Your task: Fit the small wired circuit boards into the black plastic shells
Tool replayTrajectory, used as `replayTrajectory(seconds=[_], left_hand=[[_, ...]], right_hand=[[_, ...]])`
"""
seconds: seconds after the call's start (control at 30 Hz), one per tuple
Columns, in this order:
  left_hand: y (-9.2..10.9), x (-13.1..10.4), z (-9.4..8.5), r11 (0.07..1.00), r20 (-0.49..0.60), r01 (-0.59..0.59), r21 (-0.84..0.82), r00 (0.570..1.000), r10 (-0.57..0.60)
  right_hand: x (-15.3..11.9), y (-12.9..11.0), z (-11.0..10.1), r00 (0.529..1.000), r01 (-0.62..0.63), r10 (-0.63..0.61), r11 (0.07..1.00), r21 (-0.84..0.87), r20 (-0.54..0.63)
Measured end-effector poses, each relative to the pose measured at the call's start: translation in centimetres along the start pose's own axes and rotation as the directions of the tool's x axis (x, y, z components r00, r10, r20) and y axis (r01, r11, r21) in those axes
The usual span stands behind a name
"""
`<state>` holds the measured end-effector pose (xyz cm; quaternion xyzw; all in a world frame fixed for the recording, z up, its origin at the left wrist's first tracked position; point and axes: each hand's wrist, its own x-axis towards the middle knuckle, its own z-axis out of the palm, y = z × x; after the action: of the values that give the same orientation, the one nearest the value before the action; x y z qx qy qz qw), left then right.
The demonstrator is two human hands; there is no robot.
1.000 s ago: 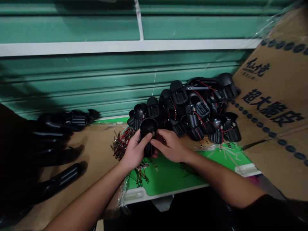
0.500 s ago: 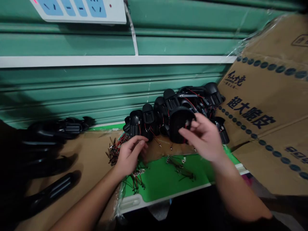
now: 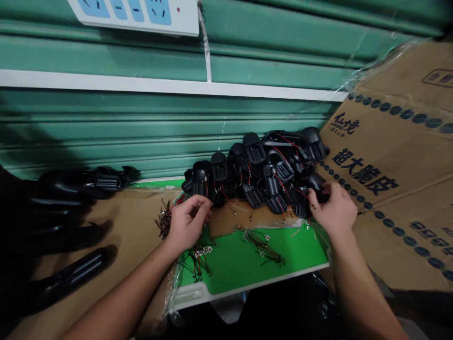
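My right hand [image 3: 334, 208] is at the right end of a pile of black plastic housings [image 3: 255, 148]. Its thumb and fingers grip the edge of one black plastic housing [image 3: 311, 182], which rests against the others. Thin red and black wires trail from several housings. My left hand [image 3: 189, 219] hovers in front of the pile's left end, thumb and fingertips pressed together. Whatever may be in that pinch is too small to make out. Beside and beneath it lies a bunch of short wires [image 3: 164, 219]. Another small group of wires [image 3: 264, 248] lies on the green board [image 3: 230, 269].
More black housings [image 3: 88, 182] lie on cardboard [image 3: 134, 226] at the left. A big printed carton [image 3: 396, 156] leans at the right. Behind is a green slatted shutter [image 3: 141, 118], with a white power strip [image 3: 141, 19] above.
My right hand has carried a black housing from the middle of the pile to its right end and down. My left hand stays nearly in place, and the view has shifted slightly.
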<state>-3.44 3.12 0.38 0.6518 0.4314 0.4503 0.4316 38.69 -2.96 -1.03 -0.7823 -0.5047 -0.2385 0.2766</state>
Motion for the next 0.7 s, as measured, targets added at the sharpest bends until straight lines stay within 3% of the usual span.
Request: replayTrajectory(seconds=[0.23,0.43,0.53,0.57,0.63,0.67,0.7], left_hand=[[0.1,0.2,-0.1,1.000,-0.016,0.003,0.007,1.000,-0.003],[-0.3,0.3,-0.3,0.988,-0.068,-0.049,0.144,0.996,0.060],[-0.2,1.1,-1.3,0.954,-0.141,-0.058,0.296,0.985,0.103],[-0.3,1.5,-1.9,0.929,-0.168,-0.067,0.365,0.976,0.137],[-0.5,2.4,-3.7,0.864,-0.220,-0.058,0.500,0.956,0.192],[-0.8,3.0,-4.8,0.825,-0.248,-0.036,0.564,0.946,0.211],[-1.2,3.5,-5.9,0.782,-0.292,0.004,0.623,0.929,0.228]], right_hand=[[-0.9,0.7,-0.8,0.991,0.125,-0.119,0.986,0.113,-0.062],[-0.7,1.8,-2.7,0.974,0.225,-0.219,0.958,0.179,-0.057],[-0.3,-0.1,-4.8,0.972,0.223,-0.208,0.965,0.141,-0.112],[-0.1,-1.3,-5.7,0.963,0.211,-0.176,0.963,0.166,-0.203],[0.1,-4.3,-7.3,0.973,0.204,-0.158,0.930,0.307,-0.168],[0.3,-6.0,-7.9,0.954,0.268,-0.186,0.881,0.390,-0.237],[0.4,-7.6,-8.3,0.941,0.332,-0.260,0.828,0.452,-0.217]])
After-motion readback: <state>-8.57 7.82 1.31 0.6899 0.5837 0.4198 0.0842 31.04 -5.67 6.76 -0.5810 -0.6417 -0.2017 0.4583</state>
